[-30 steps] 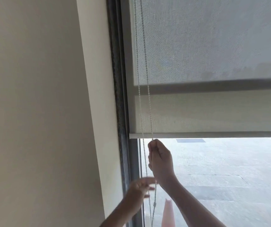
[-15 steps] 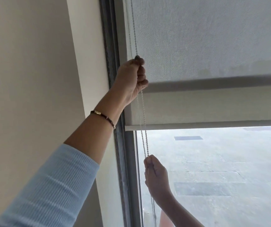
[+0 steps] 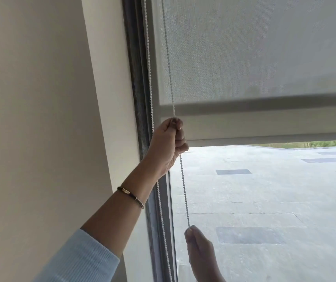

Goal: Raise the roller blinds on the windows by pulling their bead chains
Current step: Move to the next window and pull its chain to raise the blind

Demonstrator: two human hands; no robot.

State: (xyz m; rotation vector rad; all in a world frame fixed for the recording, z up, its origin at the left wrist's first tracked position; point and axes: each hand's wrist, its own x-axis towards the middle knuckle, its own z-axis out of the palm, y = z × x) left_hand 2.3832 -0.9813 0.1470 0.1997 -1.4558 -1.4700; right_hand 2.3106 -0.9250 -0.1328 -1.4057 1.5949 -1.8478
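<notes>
Gripping the thin, slippery chain (image 3: 184, 190) at 7 o'clock of the half-raised blind (image 3: 254, 47), I fist my left hand (image 3: 168, 143) on it, right hand (image 3: 200, 251) pinching lower down.

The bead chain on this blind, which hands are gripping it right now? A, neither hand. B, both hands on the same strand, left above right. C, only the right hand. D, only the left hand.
B: the left hand is fisted round the bead chain near the blind's bottom bar, and the right hand pinches the same strand lower down.
</notes>
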